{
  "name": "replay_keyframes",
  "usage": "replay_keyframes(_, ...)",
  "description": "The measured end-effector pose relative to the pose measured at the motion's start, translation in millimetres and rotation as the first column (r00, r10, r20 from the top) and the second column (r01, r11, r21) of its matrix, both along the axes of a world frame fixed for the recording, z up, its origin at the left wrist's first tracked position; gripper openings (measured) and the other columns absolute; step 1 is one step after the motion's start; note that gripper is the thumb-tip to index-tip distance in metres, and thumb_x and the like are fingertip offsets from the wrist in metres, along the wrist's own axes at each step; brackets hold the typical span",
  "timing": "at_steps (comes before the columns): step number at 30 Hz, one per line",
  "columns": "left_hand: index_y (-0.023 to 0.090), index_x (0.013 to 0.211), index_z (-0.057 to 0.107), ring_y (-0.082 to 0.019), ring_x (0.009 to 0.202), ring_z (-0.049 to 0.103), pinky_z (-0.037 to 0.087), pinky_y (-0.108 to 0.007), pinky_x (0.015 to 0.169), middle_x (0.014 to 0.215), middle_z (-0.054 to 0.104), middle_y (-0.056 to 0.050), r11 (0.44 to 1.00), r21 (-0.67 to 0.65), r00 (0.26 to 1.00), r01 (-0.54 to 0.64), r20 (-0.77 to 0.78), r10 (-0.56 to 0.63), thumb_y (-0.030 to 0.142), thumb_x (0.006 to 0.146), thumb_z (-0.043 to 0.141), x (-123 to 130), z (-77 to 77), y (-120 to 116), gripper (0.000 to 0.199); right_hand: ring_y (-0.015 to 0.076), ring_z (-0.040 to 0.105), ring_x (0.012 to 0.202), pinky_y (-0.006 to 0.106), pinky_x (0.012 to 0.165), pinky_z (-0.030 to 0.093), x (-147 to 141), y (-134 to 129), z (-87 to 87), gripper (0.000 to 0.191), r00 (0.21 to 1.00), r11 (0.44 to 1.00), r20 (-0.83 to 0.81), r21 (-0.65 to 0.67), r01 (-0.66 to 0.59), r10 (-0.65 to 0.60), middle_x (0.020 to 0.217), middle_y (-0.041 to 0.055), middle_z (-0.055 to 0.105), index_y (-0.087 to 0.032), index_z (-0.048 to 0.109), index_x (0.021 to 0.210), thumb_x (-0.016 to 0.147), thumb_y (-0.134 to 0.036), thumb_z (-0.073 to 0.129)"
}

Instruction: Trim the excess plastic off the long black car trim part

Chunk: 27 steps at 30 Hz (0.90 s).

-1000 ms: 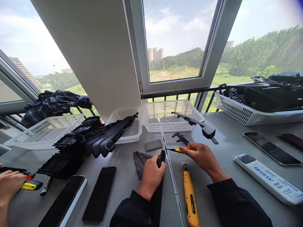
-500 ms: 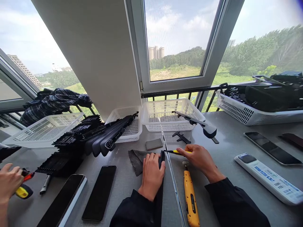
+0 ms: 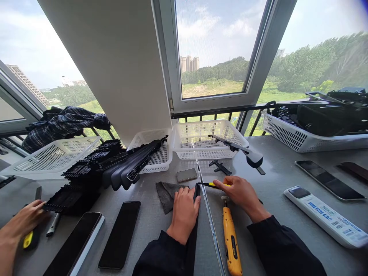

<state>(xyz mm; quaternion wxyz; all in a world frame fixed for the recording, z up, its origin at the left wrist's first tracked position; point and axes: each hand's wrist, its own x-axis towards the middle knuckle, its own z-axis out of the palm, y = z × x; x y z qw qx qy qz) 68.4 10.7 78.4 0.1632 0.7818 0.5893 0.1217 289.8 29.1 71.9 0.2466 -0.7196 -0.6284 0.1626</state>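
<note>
Grey table (image 3: 276,165), black strip (image 3: 193,238), partly hidden

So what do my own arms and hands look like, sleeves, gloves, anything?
The left sleeve and right sleeve are long and dark, with no markings visible, ending near the wrists. The left hand and right hand are bare, without gloves.

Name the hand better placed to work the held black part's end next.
Right hand, likely: it holds the slim yellow tool, its tip at the black part, which the left hand grips.
</note>
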Motion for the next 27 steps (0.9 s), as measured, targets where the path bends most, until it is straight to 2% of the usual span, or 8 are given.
replay_keyframes(6, 0.012, 0.145, 0.062, -0.036, 0.120, 0.063, 0.043, -0.048, 0.105, 0.127, 0.073, -0.018, 0.998, -0.055, 0.995, 0.039, -0.088, -0.044, 0.028, 0.105, 0.045, 0.9, 6.0, 1.7, 0.045, 0.0181, 0.051, 0.054, 0.031, 0.055, 0.025, -3.1, -0.9, -3.8, 0.063, 1.000, 1.000, 0.025, 0.015, -0.002, 0.002, 0.054, 0.0020, 0.059, -0.024, 0.046, 0.054, 0.092, -0.074, 0.055)
replay_keyframes(17, 0.011, 0.140, 0.065, -0.034, 0.113, 0.069, 0.047, -0.041, 0.096, 0.118, 0.077, -0.020, 0.994, -0.106, 0.994, -0.034, -0.104, 0.023, 0.023, 0.104, 0.044, 8.2, 9.1, 0.2, 0.043, 0.0174, 0.049, 0.054, 0.031, 0.055, 0.024, 0.9, -1.3, -4.8, 0.062, 0.997, 0.997, 0.025, 0.005, -0.074, 0.074, 0.054, 0.0010, 0.056, -0.024, 0.044, 0.056, 0.092, -0.074, 0.054)
replay_keyframes(22, 0.010, 0.140, 0.066, -0.033, 0.114, 0.070, 0.047, -0.041, 0.098, 0.119, 0.077, -0.019, 0.994, -0.105, 0.994, -0.041, -0.103, 0.030, 0.022, 0.105, 0.044, 9.4, 11.9, 0.0, 0.042, 0.0178, 0.049, 0.057, 0.031, 0.056, 0.025, 3.4, -2.1, -6.4, 0.062, 0.996, 0.996, 0.032, -0.021, -0.088, 0.089, 0.058, 0.0015, 0.058, -0.024, 0.045, 0.059, 0.092, -0.076, 0.052)
replay_keyframes(27, 0.010, 0.141, 0.065, -0.033, 0.114, 0.070, 0.048, -0.041, 0.098, 0.119, 0.077, -0.019, 0.994, -0.098, 0.995, -0.042, -0.093, 0.033, 0.021, 0.106, 0.044, 7.6, 7.6, -0.1, 0.043, 0.0182, 0.049, 0.058, 0.031, 0.057, 0.025, 3.2, -3.3, -4.3, 0.062, 0.996, 0.995, 0.024, -0.050, -0.086, 0.088, 0.059, 0.0014, 0.058, -0.024, 0.043, 0.060, 0.093, -0.075, 0.050)
